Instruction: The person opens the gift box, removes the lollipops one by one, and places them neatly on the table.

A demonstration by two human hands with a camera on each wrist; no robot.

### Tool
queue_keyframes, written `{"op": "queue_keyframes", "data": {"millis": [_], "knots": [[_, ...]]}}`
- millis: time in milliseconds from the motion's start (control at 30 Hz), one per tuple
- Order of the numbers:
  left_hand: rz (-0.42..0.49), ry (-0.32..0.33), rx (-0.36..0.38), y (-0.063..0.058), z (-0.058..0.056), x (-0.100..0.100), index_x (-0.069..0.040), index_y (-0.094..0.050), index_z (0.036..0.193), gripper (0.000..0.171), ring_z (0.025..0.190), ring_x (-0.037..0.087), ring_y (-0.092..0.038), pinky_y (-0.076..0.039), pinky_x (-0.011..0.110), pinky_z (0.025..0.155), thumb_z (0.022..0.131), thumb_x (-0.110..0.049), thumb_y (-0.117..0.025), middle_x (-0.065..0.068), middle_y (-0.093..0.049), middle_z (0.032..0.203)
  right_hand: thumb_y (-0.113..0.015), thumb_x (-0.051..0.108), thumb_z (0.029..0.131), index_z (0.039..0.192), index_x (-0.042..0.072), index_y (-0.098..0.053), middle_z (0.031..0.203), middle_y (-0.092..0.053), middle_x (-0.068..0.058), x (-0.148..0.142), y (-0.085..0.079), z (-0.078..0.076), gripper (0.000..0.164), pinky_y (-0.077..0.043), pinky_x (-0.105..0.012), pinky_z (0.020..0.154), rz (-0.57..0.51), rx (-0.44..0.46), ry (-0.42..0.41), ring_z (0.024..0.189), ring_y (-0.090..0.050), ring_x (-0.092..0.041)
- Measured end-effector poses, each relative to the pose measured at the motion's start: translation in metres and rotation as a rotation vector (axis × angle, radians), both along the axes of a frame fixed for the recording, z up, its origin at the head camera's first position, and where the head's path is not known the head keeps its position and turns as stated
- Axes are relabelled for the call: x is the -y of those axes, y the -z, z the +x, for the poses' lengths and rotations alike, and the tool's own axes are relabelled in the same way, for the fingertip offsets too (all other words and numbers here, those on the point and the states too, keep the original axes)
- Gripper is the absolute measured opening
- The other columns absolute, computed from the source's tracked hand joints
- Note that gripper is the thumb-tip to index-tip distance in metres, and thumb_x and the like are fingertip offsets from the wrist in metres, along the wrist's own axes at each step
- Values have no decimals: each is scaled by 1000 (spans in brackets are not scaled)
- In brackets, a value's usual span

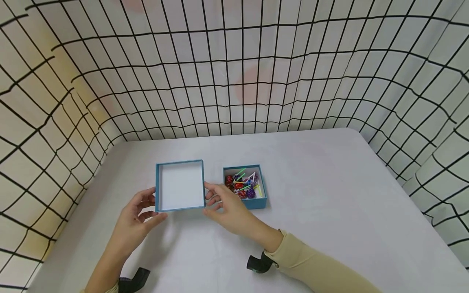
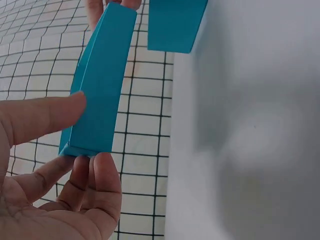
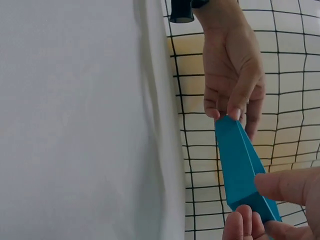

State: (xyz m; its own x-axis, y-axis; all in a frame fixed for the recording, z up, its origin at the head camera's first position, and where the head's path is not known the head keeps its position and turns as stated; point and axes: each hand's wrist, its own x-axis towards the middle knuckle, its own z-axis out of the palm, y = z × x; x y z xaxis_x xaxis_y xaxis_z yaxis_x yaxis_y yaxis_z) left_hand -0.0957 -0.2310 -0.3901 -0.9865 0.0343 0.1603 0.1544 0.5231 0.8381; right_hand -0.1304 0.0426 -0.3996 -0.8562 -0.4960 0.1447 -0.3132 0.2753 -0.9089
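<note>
Both hands hold a shallow blue box lid (image 1: 180,209) with a white inside, its hollow side toward the head camera. My left hand (image 1: 133,217) grips the left side, thumb at the lower corner. On the opposite side, my right hand (image 1: 231,209) pinches the right edge near its lower corner. In the left wrist view the lid's blue outer side (image 2: 102,85) lies between thumb and fingers; the right wrist view shows the lid (image 3: 237,165) spanning both hands. Beside the right hand stands a blue box (image 1: 256,203) holding several wrapped lollipops (image 1: 242,185) with coloured sticks.
A white-covered table (image 1: 329,211) lies under everything. Black grid netting (image 1: 234,81) over pale cloth rises behind and along both sides. Dark wrist devices (image 1: 258,263) sit on both wrists, and a beige sleeve (image 1: 315,264) covers the right forearm.
</note>
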Motion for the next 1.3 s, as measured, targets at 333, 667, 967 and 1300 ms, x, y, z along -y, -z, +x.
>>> {"op": "queue_keyframes", "data": {"millis": [333, 667, 967, 1300], "knots": [[31, -39, 51, 7, 7, 12, -2, -53, 141, 66, 97, 5, -60, -54, 14, 82, 82, -4, -82, 16, -62, 115, -69, 5, 94, 149, -1, -44, 113, -60, -9, 17, 5, 1, 61, -54, -19, 88, 82, -24, 17, 102, -63, -17], [5, -76, 135, 17, 3, 18, 2, -51, 143, 67, 96, -1, -60, -53, 10, 83, 84, -6, -81, 21, -63, 119, -70, 9, 94, 150, -4, -40, 110, -58, -9, 32, 19, -5, 65, -53, -15, 86, 150, -4, 25, 99, -62, -16], [-72, -86, 230, 28, -3, 22, -1, -50, 145, 66, 104, 16, -61, -53, 13, 88, 86, -10, -79, 18, -63, 120, -72, 8, 92, 147, -7, -41, 108, -60, -11, 37, 33, -10, 65, -51, -12, 81, 142, 57, 19, 94, -61, -12], [-80, -101, 296, 34, -4, 22, -2, -50, 146, 66, 110, 25, -62, -55, 19, 90, 87, -12, -79, 18, -63, 121, -73, 12, 92, 147, -7, -43, 108, -60, -11, 38, 37, -11, 65, -51, -11, 80, 152, 77, 3, 94, -61, -11]]}}
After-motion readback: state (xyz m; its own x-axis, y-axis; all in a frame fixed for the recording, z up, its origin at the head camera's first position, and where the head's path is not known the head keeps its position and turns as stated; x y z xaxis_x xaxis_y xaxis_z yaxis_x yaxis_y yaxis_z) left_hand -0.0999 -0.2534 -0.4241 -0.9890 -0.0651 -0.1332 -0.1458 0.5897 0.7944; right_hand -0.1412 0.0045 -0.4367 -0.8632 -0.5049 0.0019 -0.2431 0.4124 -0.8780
